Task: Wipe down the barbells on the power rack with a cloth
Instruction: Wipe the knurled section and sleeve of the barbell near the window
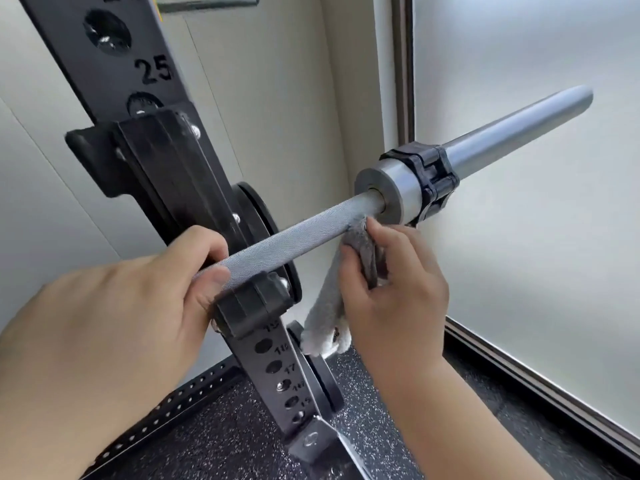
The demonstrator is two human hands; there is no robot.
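Observation:
A steel barbell (pixel 304 227) with a knurled shaft lies in the black J-hook (pixel 250 307) of the power rack upright (pixel 162 161). Its smooth sleeve (pixel 512 128) points up and to the right, with a black collar clamp (pixel 431 178) behind the shoulder. My left hand (pixel 138 306) grips the shaft just left of the hook, thumb over the top. My right hand (pixel 391 282) holds a grey cloth (pixel 332 299) against the underside of the shaft near the sleeve shoulder. The cloth's loose end hangs down below the bar.
Black weight plates (pixel 258 216) hang on the rack behind the bar, and another plate (pixel 322 379) sits lower down. A frosted glass panel (pixel 519 237) with a metal frame stands to the right. Speckled black rubber flooring (pixel 214 434) and a perforated rack base rail (pixel 162 410) lie below.

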